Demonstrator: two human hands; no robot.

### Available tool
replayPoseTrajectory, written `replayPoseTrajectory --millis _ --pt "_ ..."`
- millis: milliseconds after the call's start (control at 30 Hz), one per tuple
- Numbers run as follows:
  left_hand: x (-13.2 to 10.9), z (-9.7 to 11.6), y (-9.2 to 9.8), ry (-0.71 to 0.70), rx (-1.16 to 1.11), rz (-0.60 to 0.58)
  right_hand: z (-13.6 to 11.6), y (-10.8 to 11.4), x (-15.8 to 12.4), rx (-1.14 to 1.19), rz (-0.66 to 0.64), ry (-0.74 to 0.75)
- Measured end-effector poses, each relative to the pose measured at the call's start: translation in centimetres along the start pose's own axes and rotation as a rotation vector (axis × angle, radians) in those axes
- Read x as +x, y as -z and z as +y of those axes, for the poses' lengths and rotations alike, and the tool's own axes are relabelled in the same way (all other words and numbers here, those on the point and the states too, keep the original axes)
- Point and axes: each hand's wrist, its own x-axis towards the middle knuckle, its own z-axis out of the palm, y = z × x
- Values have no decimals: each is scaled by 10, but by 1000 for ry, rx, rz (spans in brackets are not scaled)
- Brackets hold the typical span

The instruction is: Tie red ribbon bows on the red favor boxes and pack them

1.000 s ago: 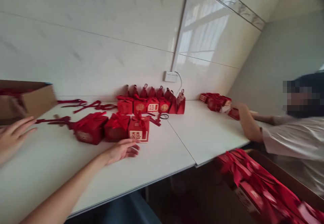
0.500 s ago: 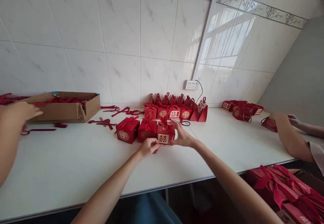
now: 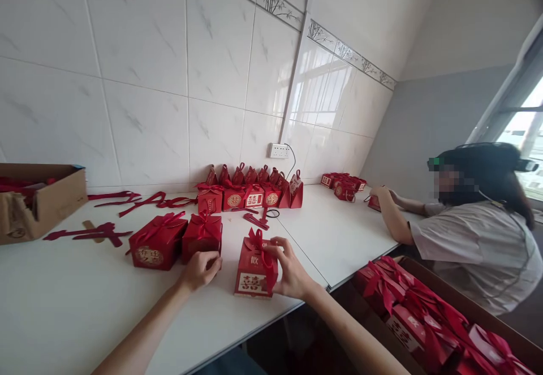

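My right hand (image 3: 292,270) is closed around the right side of a red gift box (image 3: 253,262) with a ribbon bow and a white double-happiness label, near the table's front edge. My left hand (image 3: 201,271) has its fingers curled in front of a second red gift box (image 3: 202,233); whether they touch it or hold anything is hidden. Left of that stands another bow-tied gift box (image 3: 158,242) with a round gold print.
Several red boxes (image 3: 234,198) line the tiled wall. Loose ribbons (image 3: 99,232) lie near a cardboard carton (image 3: 55,205). A black loop (image 3: 272,214) is on the table. At right, a co-worker (image 3: 475,233) handles a red box beside a carton of finished boxes (image 3: 407,313).
My right hand has brought the double-happiness box away from the other two, toward the table's front edge. The view has turned right, showing the co-worker; the arm at far left is out of view.
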Motion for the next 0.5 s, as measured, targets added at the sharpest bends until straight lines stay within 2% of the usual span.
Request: replayPoseTrajectory --millis 200,367,433,500 --pt "0 0 -4 -40 128 38 -1 -19 -28 75 170 -28" --pt "-5 0 -5 -21 237 40 -4 -27 -34 44 207 -60" --pt "-7 2 -6 -30 278 32 1 -25 -34 59 220 -64" --pt "-8 3 -7 -51 311 18 18 -18 -35 47 257 -81"
